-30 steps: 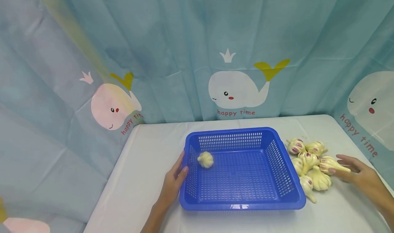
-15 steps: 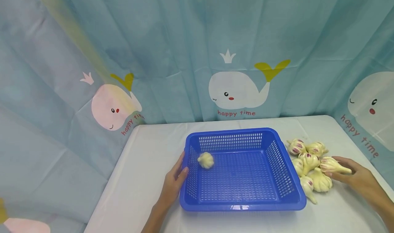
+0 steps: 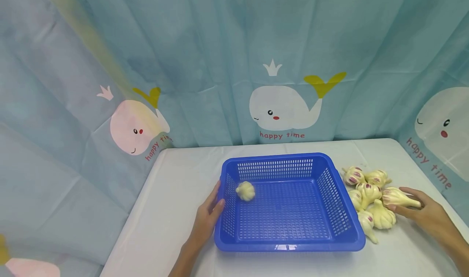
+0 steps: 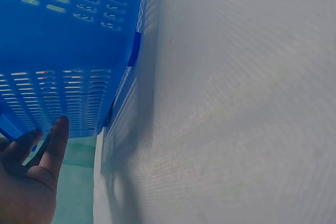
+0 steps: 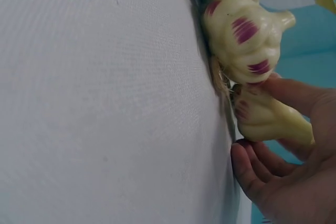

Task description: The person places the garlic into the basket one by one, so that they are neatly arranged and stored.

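A blue plastic basket [image 3: 278, 246] with slotted walls stands on the white-covered table. My left hand [image 3: 207, 218] rests against its left side, fingers fairly straight along the outer wall; the left wrist view shows the fingers [image 4: 55, 153] at the slotted wall. Inside the basket lies one garlic bulb [image 3: 246, 191], near the left wall. At the right, my right hand [image 3: 426, 212] pinches a purple-streaked garlic bulb [image 3: 397, 197] between thumb and fingers. In the right wrist view that bulb [image 5: 268, 116] sits low by the cloth, its stem toward the palm.
Several more garlic bulbs [image 3: 368, 192] are heaped between the basket's right wall and my right hand, some pressed close to the basket. A pale whale-print curtain [image 3: 205, 65] hangs behind and beside the table [image 3: 165, 203].
My right hand has moved slightly left, and its thumb and fingers have closed in on the garlic bulb at the right of the heap. The left hand and basket have stayed put.
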### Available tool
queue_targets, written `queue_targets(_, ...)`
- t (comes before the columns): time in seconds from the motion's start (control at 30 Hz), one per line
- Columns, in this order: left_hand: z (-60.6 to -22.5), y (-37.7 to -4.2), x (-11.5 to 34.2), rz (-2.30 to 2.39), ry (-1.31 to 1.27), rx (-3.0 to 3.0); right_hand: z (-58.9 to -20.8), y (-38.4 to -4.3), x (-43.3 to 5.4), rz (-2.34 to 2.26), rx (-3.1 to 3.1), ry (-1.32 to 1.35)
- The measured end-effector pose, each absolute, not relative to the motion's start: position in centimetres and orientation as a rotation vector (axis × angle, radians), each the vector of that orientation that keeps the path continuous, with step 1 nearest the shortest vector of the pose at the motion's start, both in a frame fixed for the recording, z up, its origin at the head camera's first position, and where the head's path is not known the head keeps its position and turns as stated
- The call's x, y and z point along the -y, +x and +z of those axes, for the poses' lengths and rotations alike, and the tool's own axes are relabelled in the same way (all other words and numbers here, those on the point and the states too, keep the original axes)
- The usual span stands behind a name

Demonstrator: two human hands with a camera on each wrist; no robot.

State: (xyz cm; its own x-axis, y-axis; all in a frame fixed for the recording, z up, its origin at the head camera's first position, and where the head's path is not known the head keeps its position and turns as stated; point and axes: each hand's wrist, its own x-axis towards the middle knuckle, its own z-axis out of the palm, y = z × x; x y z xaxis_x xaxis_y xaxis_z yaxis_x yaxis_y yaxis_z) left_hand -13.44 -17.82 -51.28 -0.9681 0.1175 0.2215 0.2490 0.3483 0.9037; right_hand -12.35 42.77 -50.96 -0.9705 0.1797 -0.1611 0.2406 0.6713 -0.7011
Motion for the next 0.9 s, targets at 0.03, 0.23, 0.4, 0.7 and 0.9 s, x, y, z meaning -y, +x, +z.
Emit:
queue_targets(0.03, -51.3, -13.4, 17.8, -1.693, -0.339, 2.482, -50.9, -12.3, -42.7, -1.196, -2.802, 0.371)
queue_targets(0.23, -51.2, -13.4, 17.8, -1.689, -0.326, 2.488, -51.0, -12.1, -42.6, -1.263, -2.802, 0.445)
queue_targets(0.4, -51.0, -13.4, 17.7, -1.693, -0.327, 2.488, -51.0, -12.2, -42.4, -1.260, -2.829, 0.439)
queue_targets(0.7, -50.8, -13.3, 17.7, -1.699, -0.330, 2.487, -50.7, -12.0, -42.4, -1.259, -2.863, 0.437)
queue_targets(0.9, -50.8, -13.3, 17.7, -1.700, -0.328, 2.486, -49.9, -12.0, -41.7, -1.349, -2.876, 0.431)
